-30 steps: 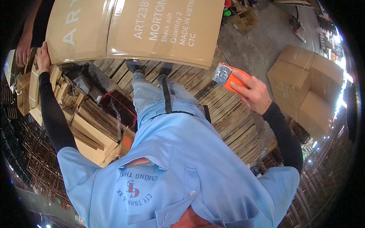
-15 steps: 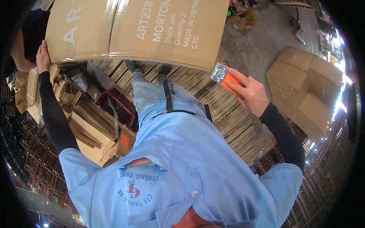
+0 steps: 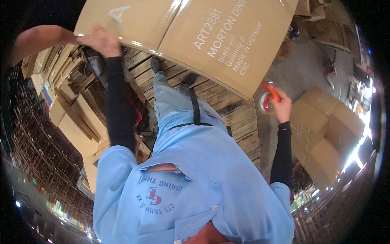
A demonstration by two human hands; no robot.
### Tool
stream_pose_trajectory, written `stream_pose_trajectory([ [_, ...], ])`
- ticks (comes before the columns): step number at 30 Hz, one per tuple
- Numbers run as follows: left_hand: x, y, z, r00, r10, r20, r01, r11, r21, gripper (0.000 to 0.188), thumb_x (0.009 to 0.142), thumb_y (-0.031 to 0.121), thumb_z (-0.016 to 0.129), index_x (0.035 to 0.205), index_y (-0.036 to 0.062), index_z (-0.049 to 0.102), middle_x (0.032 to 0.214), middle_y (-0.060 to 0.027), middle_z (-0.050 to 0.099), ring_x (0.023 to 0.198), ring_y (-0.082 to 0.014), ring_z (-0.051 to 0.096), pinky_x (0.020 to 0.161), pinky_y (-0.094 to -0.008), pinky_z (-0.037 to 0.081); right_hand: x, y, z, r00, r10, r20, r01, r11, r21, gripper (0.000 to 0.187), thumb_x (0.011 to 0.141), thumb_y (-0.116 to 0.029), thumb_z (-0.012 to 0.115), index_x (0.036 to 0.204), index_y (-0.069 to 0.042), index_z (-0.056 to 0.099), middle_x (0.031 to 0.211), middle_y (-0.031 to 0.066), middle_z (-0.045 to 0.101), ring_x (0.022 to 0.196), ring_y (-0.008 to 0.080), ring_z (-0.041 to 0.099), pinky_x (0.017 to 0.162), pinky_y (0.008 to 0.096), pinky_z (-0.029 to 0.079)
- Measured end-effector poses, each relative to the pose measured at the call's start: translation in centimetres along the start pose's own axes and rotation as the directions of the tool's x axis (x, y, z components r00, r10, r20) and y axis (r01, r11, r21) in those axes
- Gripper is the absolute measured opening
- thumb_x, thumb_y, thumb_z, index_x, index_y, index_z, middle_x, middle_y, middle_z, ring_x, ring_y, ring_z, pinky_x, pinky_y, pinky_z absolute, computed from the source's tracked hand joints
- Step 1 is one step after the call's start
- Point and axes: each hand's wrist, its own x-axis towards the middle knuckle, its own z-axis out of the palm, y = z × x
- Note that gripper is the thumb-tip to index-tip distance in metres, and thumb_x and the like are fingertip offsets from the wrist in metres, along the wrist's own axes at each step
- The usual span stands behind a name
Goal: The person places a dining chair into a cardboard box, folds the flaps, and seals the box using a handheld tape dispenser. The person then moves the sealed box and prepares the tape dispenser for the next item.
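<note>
A large brown cardboard carton (image 3: 174,49) with white print and clear tape across it stands in front of me, tilted in the picture. At its near left edge is my left hand (image 3: 103,42), smeared by motion. Its fingers are too blurred to show whether they grip the carton. My right hand (image 3: 281,106) is closed round an orange tape dispenser (image 3: 274,94), just off the carton's near right corner. A roll of tape shows on the dispenser's near side.
Another person's bare arm (image 3: 40,38) reaches to the carton beside my left hand. Flat cardboard pieces (image 3: 77,122) and stacked metal racks (image 3: 44,150) lie at left. Brown cartons (image 3: 321,130) stand at right. Wooden slats (image 3: 239,122) lie beneath me.
The carton has shifted right in view and tilted. My left hand has moved right along its edge. The tape dispenser has turned and moved right with my right hand. The other person's arm reaches further in.
</note>
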Motion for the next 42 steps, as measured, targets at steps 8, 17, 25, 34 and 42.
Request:
stream_pose_trajectory([
  [8, -24.6, 18.1, 6.1, 0.788, -0.582, 0.201, 0.609, 0.685, -0.4, 0.087, 0.105, 0.045, 0.045, 0.159, -0.0013, -0.006, 0.166, -0.0225, 0.003, 0.154, -0.0298, 0.005, 0.124, -0.0386, 0.005, 9.3, -12.1, -0.6, 0.687, 0.343, -0.641, 0.437, 0.51, 0.741, 0.053, 0.083, 0.007, 0.066, 0.135, 0.006, 0.054, 0.123, 0.015, 0.066, 0.108, 0.0249, 0.066, 0.092, 0.0348, 0.055],
  [17, -35.8, 31.6, 7.5, -0.231, -0.637, 0.736, 0.96, -0.273, 0.066, 0.085, 0.09, 0.064, 0.064, 0.153, 0.0151, 0.034, 0.147, -0.0094, 0.046, 0.132, -0.0293, 0.046, 0.102, -0.0467, 0.044, 15.4, -17.2, 4.6, 0.647, 0.21, -0.733, 0.617, 0.421, 0.665, 0.047, 0.082, 0.007, 0.057, 0.128, 0.008, 0.052, 0.122, 0.0172, 0.061, 0.102, 0.0266, 0.065, 0.089, 0.037, 0.058],
  [25, -34.9, 25.8, 3.7, -0.3, -0.191, 0.935, 0.954, -0.079, 0.29, 0.073, 0.085, 0.034, 0.078, 0.141, 0.0017, 0.043, 0.135, -0.0142, 0.054, 0.118, -0.0247, 0.057, 0.088, -0.0429, 0.053, 15.6, -16.4, 5.0, 0.68, 0.215, -0.7, 0.605, 0.374, 0.703, 0.049, 0.082, 0.005, 0.059, 0.131, 0.009, 0.053, 0.127, 0.0188, 0.059, 0.105, 0.0271, 0.064, 0.088, 0.037, 0.058],
  [34, -13.8, 18.2, 1.5, 0.956, -0.293, -0.024, 0.283, 0.939, -0.195, 0.096, 0.087, 0.02, 0.067, 0.155, -0.0092, 0.006, 0.165, -0.028, 0.004, 0.154, -0.0395, 0.003, 0.124, -0.0422, 0.002, 15.1, -16.4, 5.1, 0.718, 0.203, -0.666, 0.557, 0.406, 0.724, 0.055, 0.085, 0.001, 0.057, 0.139, 0.008, 0.048, 0.13, 0.0197, 0.059, 0.108, 0.0281, 0.064, 0.096, 0.039, 0.054],
  [42, 0.0, 4.6, 0.7, 0.985, -0.079, -0.151, 0.123, 0.945, 0.303, 0.074, 0.081, 0.02, 0.077, 0.132, -0.0167, 0.038, 0.154, -0.0393, 0.021, 0.146, -0.0495, 0.022, 0.121, -0.0463, 0.02, 15.0, -16.6, 4.6, 0.738, 0.212, -0.64, 0.473, 0.515, 0.715, 0.055, 0.084, -0.002, 0.055, 0.138, 0.01, 0.047, 0.127, 0.022, 0.06, 0.105, 0.032, 0.066, 0.096, 0.041, 0.054],
])
